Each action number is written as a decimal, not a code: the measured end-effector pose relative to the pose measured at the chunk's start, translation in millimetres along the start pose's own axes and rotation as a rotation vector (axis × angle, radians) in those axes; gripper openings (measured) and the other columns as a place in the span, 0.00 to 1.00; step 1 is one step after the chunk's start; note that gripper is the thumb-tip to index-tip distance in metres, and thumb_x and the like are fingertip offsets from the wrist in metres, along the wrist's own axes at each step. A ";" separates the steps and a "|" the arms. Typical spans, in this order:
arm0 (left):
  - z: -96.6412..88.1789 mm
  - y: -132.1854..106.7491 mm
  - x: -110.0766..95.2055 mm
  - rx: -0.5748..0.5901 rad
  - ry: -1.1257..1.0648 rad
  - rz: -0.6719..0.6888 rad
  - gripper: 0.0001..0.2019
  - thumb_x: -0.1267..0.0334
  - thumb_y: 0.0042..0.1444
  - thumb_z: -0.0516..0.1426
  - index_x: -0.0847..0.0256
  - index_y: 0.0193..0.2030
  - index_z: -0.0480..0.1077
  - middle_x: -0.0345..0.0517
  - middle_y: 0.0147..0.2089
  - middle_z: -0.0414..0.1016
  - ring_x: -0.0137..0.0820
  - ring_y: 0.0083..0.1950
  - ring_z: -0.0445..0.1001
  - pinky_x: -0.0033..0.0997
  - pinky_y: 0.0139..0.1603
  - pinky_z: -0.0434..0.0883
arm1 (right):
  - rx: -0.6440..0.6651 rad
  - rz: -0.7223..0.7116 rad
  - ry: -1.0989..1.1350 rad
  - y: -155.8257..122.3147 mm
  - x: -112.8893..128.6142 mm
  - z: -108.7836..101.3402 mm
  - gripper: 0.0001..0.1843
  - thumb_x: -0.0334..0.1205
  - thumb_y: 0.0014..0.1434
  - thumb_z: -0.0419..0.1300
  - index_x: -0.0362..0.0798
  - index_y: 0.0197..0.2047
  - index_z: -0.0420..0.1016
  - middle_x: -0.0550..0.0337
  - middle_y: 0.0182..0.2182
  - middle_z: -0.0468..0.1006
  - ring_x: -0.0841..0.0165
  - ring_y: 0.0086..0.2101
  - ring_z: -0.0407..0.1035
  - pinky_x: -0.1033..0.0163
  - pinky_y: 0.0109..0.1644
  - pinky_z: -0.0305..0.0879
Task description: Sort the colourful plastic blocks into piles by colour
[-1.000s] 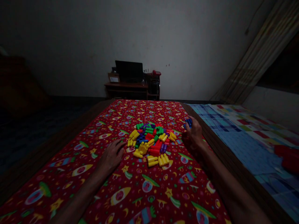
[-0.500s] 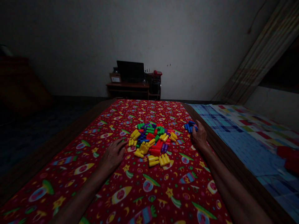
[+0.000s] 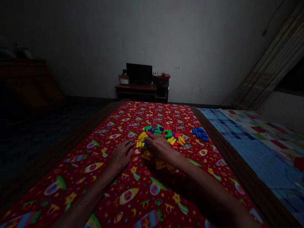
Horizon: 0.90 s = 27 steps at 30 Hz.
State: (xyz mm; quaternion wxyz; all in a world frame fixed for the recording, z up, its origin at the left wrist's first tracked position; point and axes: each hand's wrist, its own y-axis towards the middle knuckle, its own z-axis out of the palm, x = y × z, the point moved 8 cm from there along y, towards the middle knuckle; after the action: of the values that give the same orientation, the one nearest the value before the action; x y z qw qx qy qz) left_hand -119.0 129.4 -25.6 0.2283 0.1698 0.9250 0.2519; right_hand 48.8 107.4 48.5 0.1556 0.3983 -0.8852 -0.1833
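Note:
My right hand [image 3: 159, 146] reaches over the middle of a pile of plastic toy blocks, fingers stretched down beside a blue block [image 3: 147, 143]; its fingertips are partly hidden. Around it lie yellow blocks [image 3: 142, 136], green blocks [image 3: 168, 134], and some purple and red ones. The hand and forearm cover part of the pile. My left hand [image 3: 121, 154] rests on the red patterned cloth [image 3: 95, 167] left of the pile, fingers loosely spread and holding nothing. Apart from the pile, on the right, sits a group of blue blocks [image 3: 200, 134].
A low desk [image 3: 136, 87] with a dark monitor [image 3: 139, 73] stands against the far wall. To the right lies a blue checked bedding sheet [image 3: 239, 142]. Brown edging [image 3: 211, 126] runs along the cloth's right side, and a wooden cabinet [image 3: 30, 79] stands at left.
My right hand has left the blue blocks on the right and moved left over the mixed pile. The blue group now lies uncovered. My left hand stays beside the pile; the view has shifted slightly.

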 end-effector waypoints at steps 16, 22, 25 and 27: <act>0.8 -1.2 0.6 0.014 0.023 -0.004 0.19 0.58 0.61 0.46 0.62 0.48 0.74 0.57 0.55 0.72 0.45 0.57 0.71 0.51 0.57 0.70 | -0.234 0.419 0.243 -12.9 -101.0 -61.1 0.15 0.41 0.59 0.58 0.47 0.46 0.80 0.55 0.34 0.82 0.64 0.33 0.75 0.64 0.37 0.66; 0.8 0.7 1.9 0.029 0.038 0.005 0.18 0.58 0.60 0.47 0.61 0.47 0.74 0.56 0.56 0.73 0.45 0.57 0.71 0.51 0.57 0.70 | -0.277 0.728 -0.053 -71.7 -189.3 -114.0 0.18 0.43 0.60 0.54 0.43 0.42 0.81 0.51 0.33 0.83 0.62 0.35 0.75 0.64 0.39 0.65; 0.7 1.2 2.0 0.047 0.046 0.005 0.18 0.58 0.60 0.47 0.61 0.47 0.74 0.56 0.56 0.73 0.45 0.57 0.71 0.51 0.57 0.70 | -0.260 0.903 -0.140 -111.4 -226.1 -128.3 0.19 0.40 0.59 0.52 0.41 0.45 0.81 0.47 0.38 0.82 0.61 0.39 0.75 0.64 0.40 0.65; -0.2 1.0 1.7 0.042 0.045 0.002 0.19 0.58 0.60 0.46 0.62 0.47 0.74 0.58 0.56 0.73 0.46 0.57 0.71 0.51 0.57 0.71 | -0.231 0.995 -0.130 -131.9 -243.9 -130.4 0.19 0.38 0.59 0.52 0.41 0.44 0.81 0.48 0.37 0.82 0.61 0.38 0.75 0.64 0.39 0.64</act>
State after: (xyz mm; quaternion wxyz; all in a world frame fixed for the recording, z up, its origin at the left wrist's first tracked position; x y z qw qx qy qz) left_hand -120.4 130.9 -25.6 0.2038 0.1700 0.9347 0.2363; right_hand 344.0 186.0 73.1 0.2116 -0.1030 -0.9494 -0.2081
